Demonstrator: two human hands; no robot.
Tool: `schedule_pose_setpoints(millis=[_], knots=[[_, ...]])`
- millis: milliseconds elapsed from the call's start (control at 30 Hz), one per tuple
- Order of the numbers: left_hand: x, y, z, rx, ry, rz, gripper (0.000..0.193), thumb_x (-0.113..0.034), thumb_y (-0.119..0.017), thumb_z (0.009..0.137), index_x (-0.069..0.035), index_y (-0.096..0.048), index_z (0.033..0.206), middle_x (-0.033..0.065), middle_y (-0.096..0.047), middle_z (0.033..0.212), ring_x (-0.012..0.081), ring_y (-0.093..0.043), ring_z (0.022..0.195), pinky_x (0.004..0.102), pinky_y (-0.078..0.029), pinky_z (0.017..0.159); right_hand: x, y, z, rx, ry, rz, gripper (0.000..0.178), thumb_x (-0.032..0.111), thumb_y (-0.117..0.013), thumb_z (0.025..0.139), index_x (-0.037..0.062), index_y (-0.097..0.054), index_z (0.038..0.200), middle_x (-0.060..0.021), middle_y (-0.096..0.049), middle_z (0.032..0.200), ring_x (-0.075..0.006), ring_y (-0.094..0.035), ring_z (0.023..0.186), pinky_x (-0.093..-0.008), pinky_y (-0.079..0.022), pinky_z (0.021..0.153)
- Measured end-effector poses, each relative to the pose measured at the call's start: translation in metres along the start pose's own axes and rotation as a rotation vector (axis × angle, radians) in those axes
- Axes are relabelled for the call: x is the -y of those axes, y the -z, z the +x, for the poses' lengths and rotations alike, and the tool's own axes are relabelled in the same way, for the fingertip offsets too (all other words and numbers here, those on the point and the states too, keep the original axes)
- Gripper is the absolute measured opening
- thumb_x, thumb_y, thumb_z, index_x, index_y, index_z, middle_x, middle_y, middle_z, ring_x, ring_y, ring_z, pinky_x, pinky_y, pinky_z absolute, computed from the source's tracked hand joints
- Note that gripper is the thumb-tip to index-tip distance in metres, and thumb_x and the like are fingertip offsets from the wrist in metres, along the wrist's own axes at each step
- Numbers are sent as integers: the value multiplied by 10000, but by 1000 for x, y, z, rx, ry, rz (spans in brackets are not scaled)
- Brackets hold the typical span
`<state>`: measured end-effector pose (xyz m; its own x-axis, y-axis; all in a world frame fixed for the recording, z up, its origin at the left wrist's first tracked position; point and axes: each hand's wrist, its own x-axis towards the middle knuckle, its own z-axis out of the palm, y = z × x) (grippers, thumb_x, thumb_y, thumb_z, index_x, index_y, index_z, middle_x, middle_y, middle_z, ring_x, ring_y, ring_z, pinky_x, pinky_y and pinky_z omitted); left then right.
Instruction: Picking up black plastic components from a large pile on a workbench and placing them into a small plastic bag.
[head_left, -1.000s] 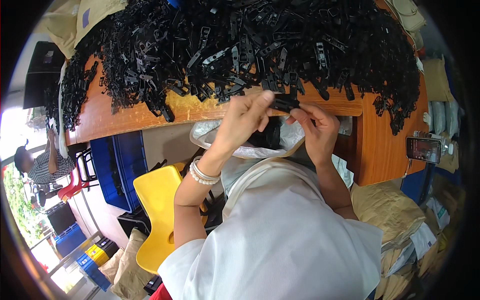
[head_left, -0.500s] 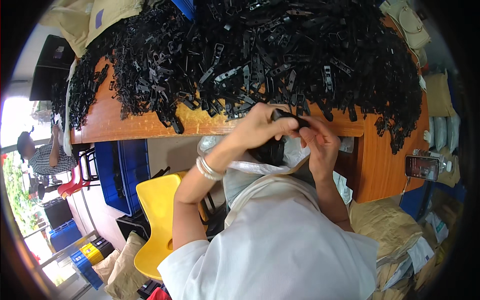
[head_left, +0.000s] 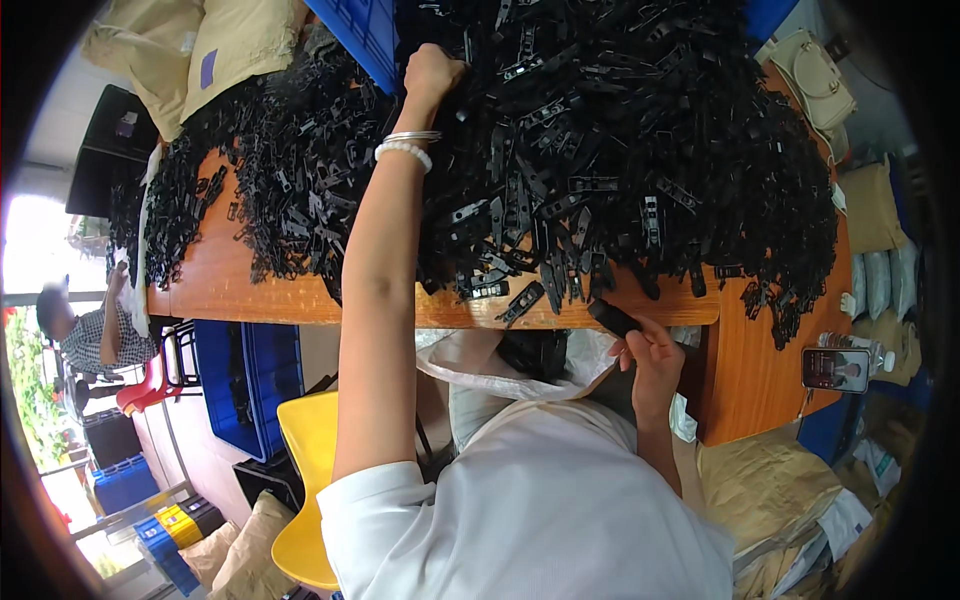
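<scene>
My left hand [head_left: 430, 77], with bracelets on its wrist, is stretched far out to the pile of black plastic parts [head_left: 570, 130]. Its fingers are curled closed at the pile beside a blue crate [head_left: 358, 40]; what they hold, if anything, is hidden. Near the table's front edge my right hand [head_left: 654, 368] pinches a black oblong plastic piece [head_left: 613, 318] between thumb and fingers. Below it, an open white bag [head_left: 480, 372] lies over my lap, with black pieces [head_left: 538, 352] inside.
The wooden table [head_left: 240, 298] extends to the right, where a phone [head_left: 836, 369] stands at its edge. A yellow chair [head_left: 305, 500] and blue bin [head_left: 225, 390] are at my left. Brown paper sacks [head_left: 765, 480] lie at lower right. Another person [head_left: 95, 330] sits far left.
My left hand has left the black piece and reached forward to the far pile. The right hand keeps the piece and has come down slightly. The view has tilted up a little.
</scene>
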<state>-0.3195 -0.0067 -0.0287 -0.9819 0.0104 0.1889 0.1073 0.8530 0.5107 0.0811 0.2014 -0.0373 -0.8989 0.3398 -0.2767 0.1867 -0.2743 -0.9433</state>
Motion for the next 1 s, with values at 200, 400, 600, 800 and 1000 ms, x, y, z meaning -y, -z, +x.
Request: schedule_pose_setpoints(millis=[200,400,600,800,1000], knots=[[-8,34,-26,-266,-39,-302,204,-172,-667,703,27,-627,690,66,-601,562,114,-551,523,242,-439,520,11,-2,6,12,31,-15,237,53,-541,827,-65,-538,1033,-98,-606,713,-72,-517,579,-171,-377,507],[-61,76,-153,130,-21,-1132,198,5,-532,754,75,-512,937,114,-546,752,170,-582,629,234,-492,538,17,-14,13,121,104,-29,247,51,-535,811,-49,-543,1037,-94,-613,725,-83,-516,571,-184,-388,527],[-79,72,-269,710,176,-1111,189,-58,-519,855,78,-554,982,104,-610,859,114,-576,804,218,-464,698,33,-33,21,258,399,-147,250,-76,-575,735,-57,-566,984,-97,-593,854,-112,-539,632,-201,-426,568],[-78,83,-298,728,-92,-930,286,-88,-567,824,81,-536,1052,124,-625,876,138,-579,789,250,-459,682,42,-29,5,230,605,-499,246,-76,-620,700,-31,-603,941,-94,-589,839,-118,-530,648,-205,-425,568],[-81,86,-317,553,-330,-638,363,-56,-659,722,37,-540,1053,139,-622,835,171,-612,688,250,-460,577,42,-25,8,230,824,-634,355,-51,-612,693,-25,-570,1045,-122,-544,1017,-173,-579,805,-241,-457,681]])
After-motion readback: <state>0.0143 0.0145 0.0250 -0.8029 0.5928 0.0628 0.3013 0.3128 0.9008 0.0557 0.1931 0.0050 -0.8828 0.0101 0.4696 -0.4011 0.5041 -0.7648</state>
